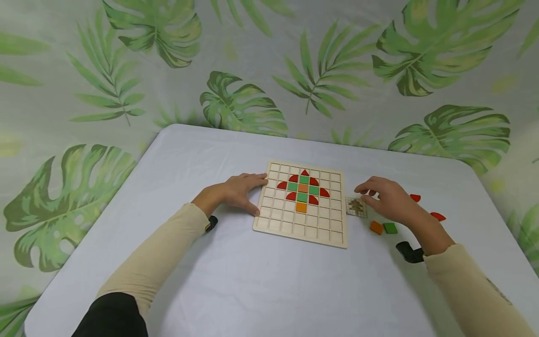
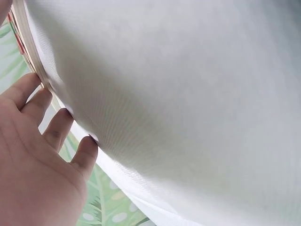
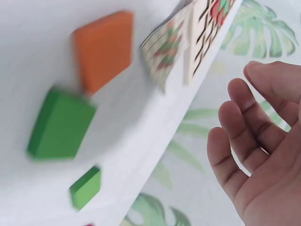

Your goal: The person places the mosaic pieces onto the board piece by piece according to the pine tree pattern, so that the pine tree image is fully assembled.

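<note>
A wooden grid board (image 1: 275, 213) lies on the table, bearing a pattern of green squares, orange squares, red curved pieces and a red triangle at the top. Along its left edge rests my left hand (image 1: 242, 192), thumb and fingers spread and touching the rim. My right hand (image 1: 389, 199) hovers by a small pattern card (image 1: 356, 207) at the board's right side. Its fingers are loosely bent, and I see nothing between them in the right wrist view. Close below that hand lie an orange square block (image 1: 376, 228) and a green square block (image 1: 390, 228).
Beyond my right wrist lie red pieces (image 1: 415, 197), partly hidden by the arm. The right wrist view also shows a smaller green block (image 3: 85, 188). Black straps or mounts (image 1: 409, 252) sit at both wrists. Leaf-printed cloth (image 1: 252, 107) hangs behind the white-covered table (image 1: 236, 281).
</note>
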The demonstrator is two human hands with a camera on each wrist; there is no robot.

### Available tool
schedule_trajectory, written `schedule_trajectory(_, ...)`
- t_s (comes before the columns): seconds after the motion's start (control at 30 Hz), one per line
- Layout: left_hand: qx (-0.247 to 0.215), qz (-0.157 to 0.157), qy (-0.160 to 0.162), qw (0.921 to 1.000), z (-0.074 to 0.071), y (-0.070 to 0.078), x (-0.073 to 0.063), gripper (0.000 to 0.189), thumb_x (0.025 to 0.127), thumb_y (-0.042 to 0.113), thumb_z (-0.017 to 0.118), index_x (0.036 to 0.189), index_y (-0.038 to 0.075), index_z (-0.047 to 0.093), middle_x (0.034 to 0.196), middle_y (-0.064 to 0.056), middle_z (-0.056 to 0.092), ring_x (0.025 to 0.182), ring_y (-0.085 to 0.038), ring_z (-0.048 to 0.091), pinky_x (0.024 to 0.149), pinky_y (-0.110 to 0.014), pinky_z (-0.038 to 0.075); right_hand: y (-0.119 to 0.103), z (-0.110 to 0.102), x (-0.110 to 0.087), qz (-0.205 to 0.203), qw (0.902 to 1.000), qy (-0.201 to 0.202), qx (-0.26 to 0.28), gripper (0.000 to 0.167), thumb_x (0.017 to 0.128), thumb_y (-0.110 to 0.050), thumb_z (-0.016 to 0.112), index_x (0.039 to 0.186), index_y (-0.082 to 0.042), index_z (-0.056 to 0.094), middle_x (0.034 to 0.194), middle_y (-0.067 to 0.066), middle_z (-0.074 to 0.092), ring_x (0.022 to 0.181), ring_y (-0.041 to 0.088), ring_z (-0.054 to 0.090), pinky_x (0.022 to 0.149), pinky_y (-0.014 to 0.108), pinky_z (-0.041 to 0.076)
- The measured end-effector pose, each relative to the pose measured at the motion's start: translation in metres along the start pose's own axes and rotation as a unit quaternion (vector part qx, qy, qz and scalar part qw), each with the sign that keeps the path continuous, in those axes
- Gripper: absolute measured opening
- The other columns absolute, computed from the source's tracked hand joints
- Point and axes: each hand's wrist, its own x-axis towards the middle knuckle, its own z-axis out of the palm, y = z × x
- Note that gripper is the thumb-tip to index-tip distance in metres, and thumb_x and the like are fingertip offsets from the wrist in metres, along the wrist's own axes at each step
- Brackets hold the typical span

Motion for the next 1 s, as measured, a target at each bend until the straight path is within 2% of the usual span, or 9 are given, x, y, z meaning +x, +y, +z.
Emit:
schedule_trajectory(0.13,0.01,-0.006,-0.001,0.9999,0.0,0.0,0.0,0.096,0.08,0.046,0.079,0.158,0.021,0.029,0.169,0.004,0.014,0.155,-0.03,0.017,0.123,-0.056,0.021,0.014,-0.001,-0.013,0.001,1.0,0.0,-0.002,0.021,0.091,-0.005,0.067,0.111,-0.004,0.072,0.103,0.01,0.07,0.088,0.023,0.063,0.073,0.036,0.052)
schedule_trajectory(0.33,0.001,-0.008,-0.008,0.9999,0.002,0.0,0.0,0.097,0.08,0.046,0.079,0.158,0.02,0.027,0.169,0.004,0.013,0.156,-0.029,0.015,0.123,-0.056,0.02,0.032,0.001,-0.038,0.047,0.9977,-0.048,-0.006,0.022,0.091,-0.008,0.066,0.112,-0.004,0.073,0.103,0.008,0.071,0.09,0.021,0.063,0.076,0.038,0.054)
schedule_trajectory(0.63,0.009,0.0,-0.002,1.0,0.002,0.0,0.001,0.097,0.079,0.045,0.079,0.158,0.019,0.028,0.169,0.003,0.014,0.155,-0.03,0.017,0.123,-0.055,0.022,0.052,0.001,-0.074,0.018,0.9993,0.004,-0.034,0.026,0.082,0.005,0.067,0.106,-0.004,0.073,0.102,0.008,0.073,0.085,0.022,0.064,0.073,0.036,0.055)
schedule_trajectory(0.83,0.007,-0.001,-0.004,1.0,0.002,0.0,0.002,0.097,0.08,0.045,0.079,0.158,0.019,0.028,0.169,0.003,0.013,0.156,-0.03,0.016,0.123,-0.055,0.021,0.057,0.003,-0.086,0.024,0.999,-0.001,-0.038,0.033,0.081,0.006,0.067,0.111,-0.006,0.072,0.107,0.009,0.072,0.091,0.026,0.065,0.076,0.036,0.055)
schedule_trajectory(1.0,0.006,-0.002,-0.001,1.0,0.002,0.0,0.001,0.096,0.08,0.046,0.079,0.158,0.02,0.029,0.169,0.004,0.014,0.156,-0.029,0.016,0.123,-0.055,0.021,0.056,0.01,-0.09,0.017,0.9996,-0.012,-0.019,0.039,0.079,-0.003,0.077,0.117,-0.009,0.071,0.108,0.006,0.068,0.087,0.02,0.061,0.072,0.03,0.053)
